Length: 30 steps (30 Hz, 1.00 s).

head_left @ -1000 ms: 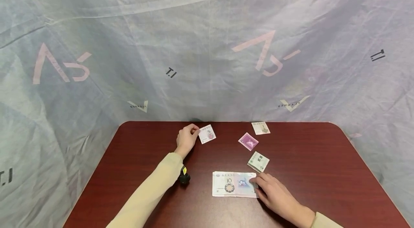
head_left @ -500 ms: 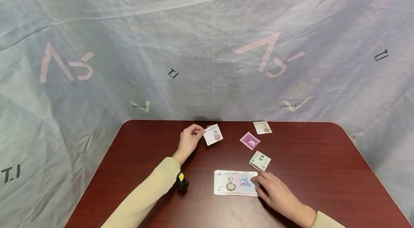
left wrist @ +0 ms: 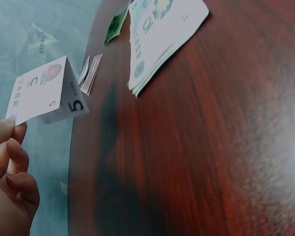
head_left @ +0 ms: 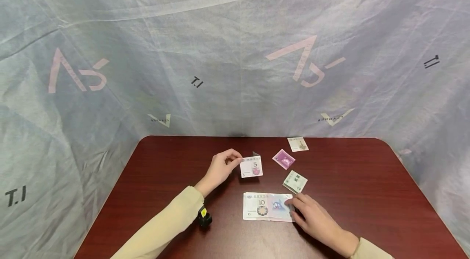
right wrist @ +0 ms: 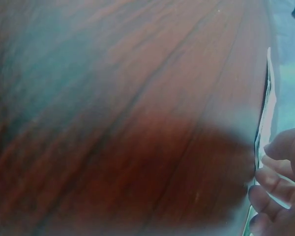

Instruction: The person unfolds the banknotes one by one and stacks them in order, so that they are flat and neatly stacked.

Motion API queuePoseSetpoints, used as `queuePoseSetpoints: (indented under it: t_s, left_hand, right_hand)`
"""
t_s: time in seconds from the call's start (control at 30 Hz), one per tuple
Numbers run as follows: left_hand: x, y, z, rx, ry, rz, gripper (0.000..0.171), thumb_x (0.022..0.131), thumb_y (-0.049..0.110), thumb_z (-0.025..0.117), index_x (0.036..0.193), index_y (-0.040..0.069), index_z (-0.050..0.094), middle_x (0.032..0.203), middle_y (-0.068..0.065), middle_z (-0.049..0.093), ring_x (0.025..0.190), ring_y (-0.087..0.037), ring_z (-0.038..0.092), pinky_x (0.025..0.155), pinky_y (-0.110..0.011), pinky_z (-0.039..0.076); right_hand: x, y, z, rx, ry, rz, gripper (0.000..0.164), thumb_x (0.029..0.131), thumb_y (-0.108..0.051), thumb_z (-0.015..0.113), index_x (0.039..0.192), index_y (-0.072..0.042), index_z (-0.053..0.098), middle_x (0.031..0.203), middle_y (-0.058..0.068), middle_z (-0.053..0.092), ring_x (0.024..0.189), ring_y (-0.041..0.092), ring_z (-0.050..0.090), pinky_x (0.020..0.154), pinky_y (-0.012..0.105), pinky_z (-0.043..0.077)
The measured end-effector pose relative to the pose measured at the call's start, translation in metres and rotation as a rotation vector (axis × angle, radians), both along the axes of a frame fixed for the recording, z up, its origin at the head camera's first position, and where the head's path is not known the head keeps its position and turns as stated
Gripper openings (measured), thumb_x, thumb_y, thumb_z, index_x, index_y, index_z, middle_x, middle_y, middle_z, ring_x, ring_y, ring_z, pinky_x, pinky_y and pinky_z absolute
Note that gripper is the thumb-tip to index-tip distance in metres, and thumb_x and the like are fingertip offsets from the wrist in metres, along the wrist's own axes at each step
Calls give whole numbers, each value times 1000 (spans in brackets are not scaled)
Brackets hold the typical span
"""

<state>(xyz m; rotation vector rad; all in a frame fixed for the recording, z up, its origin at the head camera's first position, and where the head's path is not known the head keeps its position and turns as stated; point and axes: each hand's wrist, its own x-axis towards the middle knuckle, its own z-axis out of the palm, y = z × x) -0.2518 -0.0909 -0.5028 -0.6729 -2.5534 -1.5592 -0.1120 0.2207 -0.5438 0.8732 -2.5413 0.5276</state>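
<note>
My left hand (head_left: 220,168) pinches a folded 5 yuan play banknote (head_left: 251,167) by its left corner, between thumb and index finger. In the left wrist view this folded note (left wrist: 42,88) hangs above the table, its two halves spread like a tent. My right hand (head_left: 316,219) holds the right end of a stack of 10 yuan play banknotes (head_left: 261,206), index finger on top and thumb at the edge. From the right wrist, the stack (right wrist: 265,108) shows edge-on beside the curled fingers (right wrist: 273,182).
Right of the raised note lie a folded green 2 note (head_left: 295,182), a purple note (head_left: 284,159) and a 1 note (head_left: 298,144). They rest on the dark red wooden table (head_left: 349,177). Behind it hangs a grey printed cloth (head_left: 235,47).
My left hand has carried the folded 5 yuan note right and toward me, off the table's far edge area. The note now opens slightly. My right hand stays on the stack.
</note>
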Motion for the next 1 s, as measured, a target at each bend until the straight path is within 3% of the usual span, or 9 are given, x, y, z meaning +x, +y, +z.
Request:
queuePoseSetpoints:
  t_s: [0.17,0.43,0.57,0.67,0.87,1.0]
  left_hand:
    - [8,1,1,19,-42,-51,4,101,15,70,101,14,74,88,-16,72,61,-7,50,57,-22,42]
    - [22,5,3,37,-46,-134,4,102,15,69,102,15,73,88,-15,71,59,-8,50,52,-23,42]
    - [32,9,4,23,-86,-180,4,102,17,69,102,16,73,88,-17,70,58,-5,49,52,-21,42]
    - [40,13,7,18,-112,-221,4,101,16,70,101,15,74,89,-18,70,58,-4,49,53,-20,42]
    - [49,23,13,4,-108,-334,5,101,17,71,100,16,75,88,-9,72,66,-3,51,60,-19,41]
    - [53,29,14,9,-95,-377,5,101,19,71,100,17,75,88,-1,72,71,-4,52,64,-20,41]
  right_hand:
    - [1,0,1,3,-23,-2,28,80,-3,82,104,-13,73,97,-7,62,83,8,55,71,32,51]
    - [0,2,5,-19,-36,8,26,81,-5,83,103,-14,73,96,-8,60,83,6,53,70,29,50]
    - [-2,0,14,-70,25,1,23,81,-3,82,100,-12,73,93,-7,63,85,6,56,73,24,49]
    - [-11,-2,27,-108,33,0,28,84,-2,81,109,-10,72,95,-7,65,87,7,57,76,22,48]
    - [-30,-3,47,-112,-59,68,45,88,-3,80,130,-11,66,96,-3,60,83,12,55,71,21,46]
    - [-33,-3,48,-104,-140,139,44,88,-1,79,129,-13,68,102,-2,60,86,12,56,72,24,48]
